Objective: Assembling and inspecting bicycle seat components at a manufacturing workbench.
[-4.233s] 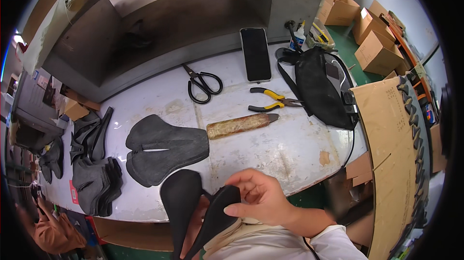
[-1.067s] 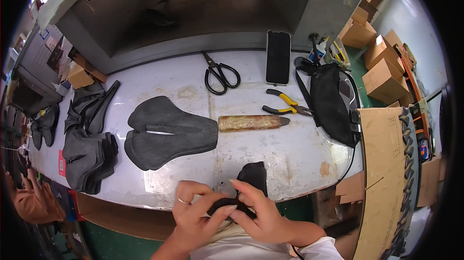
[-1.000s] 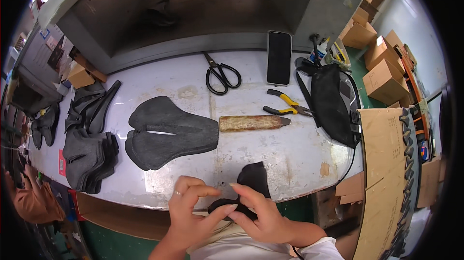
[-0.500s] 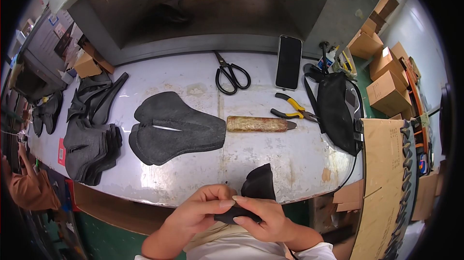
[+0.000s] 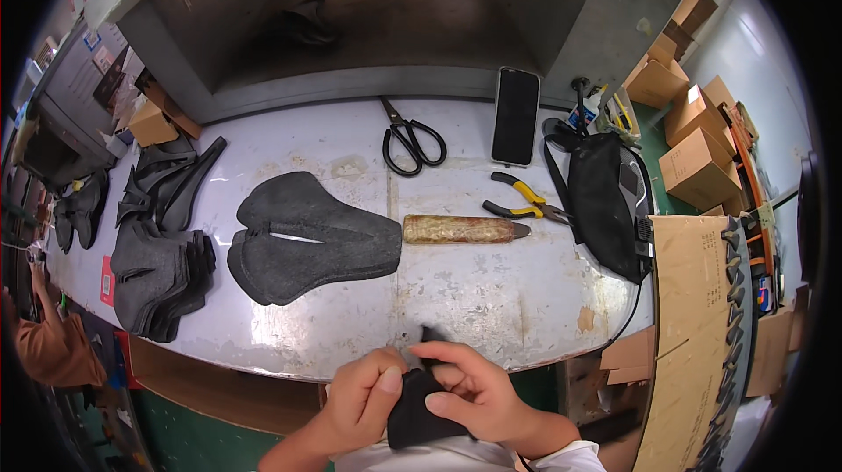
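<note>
Close to my body, at the near edge of the table, I hold a bent black saddle cover in both hands. My left hand is closed, pinching its edge between thumb and curled fingers. My right hand grips the other side, thumb on the near face and fingers bent behind. A dark end of the piece sticks up behind the fingers, blurred. Flat on the table beyond lie stacked black saddle-shaped pieces. Touching their narrow end is a knife-like tool with a wrapped handle and a short dark tip.
Black-handled scissors, a phone, yellow-and-black pliers and a black pouch lie farther back. At left are more stacked black pieces. A grey metal housing borders the far side; cardboard stands at right. Another person is at far left.
My hands have turned the black saddle cover: its broad part now hangs down between them, and the end that stood up at right is lower. My right index finger has lifted. The view shifted slightly.
</note>
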Motion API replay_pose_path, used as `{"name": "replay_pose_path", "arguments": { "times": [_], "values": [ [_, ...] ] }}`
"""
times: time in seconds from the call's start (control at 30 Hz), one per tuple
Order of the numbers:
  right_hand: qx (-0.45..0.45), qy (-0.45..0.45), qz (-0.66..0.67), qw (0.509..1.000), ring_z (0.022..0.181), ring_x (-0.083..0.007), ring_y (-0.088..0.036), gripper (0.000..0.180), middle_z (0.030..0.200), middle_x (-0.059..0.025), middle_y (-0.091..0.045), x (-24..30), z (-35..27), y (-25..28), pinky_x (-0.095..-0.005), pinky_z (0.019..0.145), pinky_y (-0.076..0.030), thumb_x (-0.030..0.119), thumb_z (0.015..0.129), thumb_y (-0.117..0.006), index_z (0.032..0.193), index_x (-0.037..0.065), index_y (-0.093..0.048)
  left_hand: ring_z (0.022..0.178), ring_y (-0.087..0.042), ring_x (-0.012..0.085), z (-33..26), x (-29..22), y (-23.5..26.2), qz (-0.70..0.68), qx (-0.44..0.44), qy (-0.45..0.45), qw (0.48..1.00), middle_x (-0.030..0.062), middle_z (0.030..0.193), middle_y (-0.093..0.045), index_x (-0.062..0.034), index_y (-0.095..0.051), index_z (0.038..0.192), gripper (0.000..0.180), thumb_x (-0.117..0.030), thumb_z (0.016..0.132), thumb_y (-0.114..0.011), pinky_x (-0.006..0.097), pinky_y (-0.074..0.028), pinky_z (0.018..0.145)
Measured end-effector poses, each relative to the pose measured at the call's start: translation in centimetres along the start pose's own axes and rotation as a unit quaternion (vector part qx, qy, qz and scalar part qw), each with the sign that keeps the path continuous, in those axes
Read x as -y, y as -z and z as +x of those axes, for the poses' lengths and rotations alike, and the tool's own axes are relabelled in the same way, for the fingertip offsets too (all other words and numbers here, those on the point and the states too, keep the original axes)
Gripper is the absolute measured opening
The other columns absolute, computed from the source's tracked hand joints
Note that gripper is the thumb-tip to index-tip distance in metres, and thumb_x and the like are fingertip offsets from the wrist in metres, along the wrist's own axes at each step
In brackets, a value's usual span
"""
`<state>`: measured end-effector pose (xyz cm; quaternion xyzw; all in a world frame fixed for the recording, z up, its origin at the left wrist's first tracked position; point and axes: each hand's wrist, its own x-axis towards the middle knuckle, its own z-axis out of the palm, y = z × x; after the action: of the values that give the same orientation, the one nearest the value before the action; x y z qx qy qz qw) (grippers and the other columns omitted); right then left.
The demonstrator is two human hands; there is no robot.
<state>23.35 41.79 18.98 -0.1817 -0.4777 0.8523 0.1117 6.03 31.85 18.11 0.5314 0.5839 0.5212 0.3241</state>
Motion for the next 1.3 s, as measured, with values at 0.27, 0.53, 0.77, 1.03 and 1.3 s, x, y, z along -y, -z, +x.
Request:
{"name": "replay_pose_path", "arguments": {
  "times": [0.27,0.53,0.77,1.03,1.3],
  "values": [
    [-0.041,-0.005,0.146,0.988,0.095,-0.0098,-0.058,0.057,0.107,-0.0087,-0.063,0.4,0.4,-0.7,-0.0223,0.084,-0.046,0.007,0.099,-0.052,0.148,0.004,-0.022,0.064,-0.046,0.0133,-0.5,0.2,-0.3,-0.343,0.016,0.169,0.924,0.0055,0.074,-0.054,-0.0006,-0.053,0.083,0.024,-0.015,0.099,-0.044,0.028,-0.039,0.060],
    [-0.096,0.065,0.106,0.988,0.099,-0.0125,-0.060,0.060,0.108,-0.0104,-0.062,0.5,0.6,-0.6,-0.0247,0.087,-0.047,0.003,0.096,-0.055,0.147,0.005,-0.024,0.064,-0.037,0.0077,0.4,-0.3,-1.3,-0.224,0.015,0.184,0.957,0.0004,0.067,-0.041,-0.0037,-0.046,0.076,0.033,-0.026,0.102,-0.044,0.027,-0.034,0.057],
    [-0.088,0.112,0.122,0.982,0.118,-0.0198,-0.053,0.073,0.132,-0.0156,-0.050,0.3,0.9,-0.2,-0.0323,0.100,-0.043,-0.006,0.091,-0.057,0.150,0.005,-0.017,0.061,-0.040,0.0092,0.3,0.1,-1.0,-0.076,0.018,0.035,0.996,0.0023,0.064,-0.044,-0.0015,-0.048,0.078,0.031,-0.022,0.101,-0.044,0.031,-0.033,0.053],
    [-0.120,0.099,0.199,0.968,0.115,-0.0172,-0.055,0.069,0.129,-0.0142,-0.053,0.5,1.3,-0.5,-0.0304,0.098,-0.044,-0.003,0.094,-0.055,0.151,0.006,-0.018,0.061,-0.043,0.0080,0.1,0.0,-2.1,-0.144,-0.066,0.123,0.980,-0.0002,0.067,-0.051,0.0004,-0.055,0.081,0.037,-0.030,0.101,-0.047,0.027,-0.035,0.054],
    [-0.202,0.124,0.208,0.949,0.108,-0.0184,-0.059,0.068,0.121,-0.0130,-0.059,0.7,2.0,-1.3,-0.0324,0.095,-0.047,0.000,0.093,-0.056,0.151,0.010,-0.021,0.069,-0.051,0.0056,0.4,0.3,-2.6,-0.280,-0.021,0.148,0.948,0.0002,0.074,-0.060,0.0024,-0.064,0.091,0.024,-0.021,0.095,-0.061,0.024,-0.041,0.058]
  ]
}}
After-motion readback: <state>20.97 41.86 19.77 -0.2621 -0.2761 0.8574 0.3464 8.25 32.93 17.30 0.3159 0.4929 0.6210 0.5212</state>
